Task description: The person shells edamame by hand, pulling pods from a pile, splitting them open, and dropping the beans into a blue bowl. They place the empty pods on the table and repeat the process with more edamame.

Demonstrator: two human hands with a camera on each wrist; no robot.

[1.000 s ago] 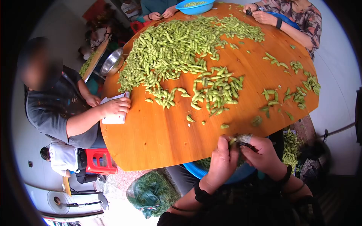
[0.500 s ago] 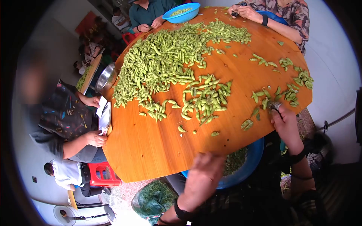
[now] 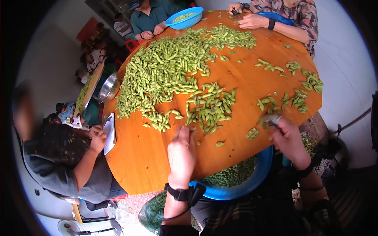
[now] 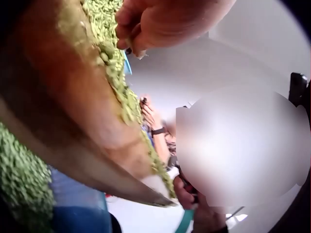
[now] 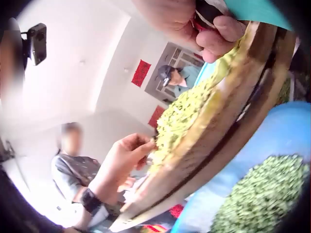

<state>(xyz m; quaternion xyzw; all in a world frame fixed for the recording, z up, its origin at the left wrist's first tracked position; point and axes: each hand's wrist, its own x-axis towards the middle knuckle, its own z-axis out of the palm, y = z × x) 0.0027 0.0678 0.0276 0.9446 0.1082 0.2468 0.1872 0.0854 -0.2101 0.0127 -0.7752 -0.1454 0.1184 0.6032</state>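
Observation:
My left hand [image 3: 182,153] reaches over the table to the near edge of the green soybean pods [image 3: 210,108]. Its bent fingers and thumb pinch a pale green pod [image 4: 128,43], only partly showing in the left wrist view. To the right, above the table's near edge, my right hand [image 3: 290,141] grips a small dark tool [image 5: 208,12] with a silvery end, blurred in the head view. A few loose pods and flat green bits lie just beyond this hand. Below the table edge, a blue basin [image 3: 266,165] holds many green pods.
A large pod heap [image 3: 157,70] covers the far left of the wooden table [image 3: 141,165]. One person at left sits by a white paper [image 3: 109,135]; two more work opposite, near a light blue basin [image 3: 184,24]. A green net bag [image 3: 151,212] stands on the floor.
My hands, together over the basin at first, have parted. The left passed over the basin, then forward to the pods; the right moved right with the tool. The person at left shifted their hands off the paper.

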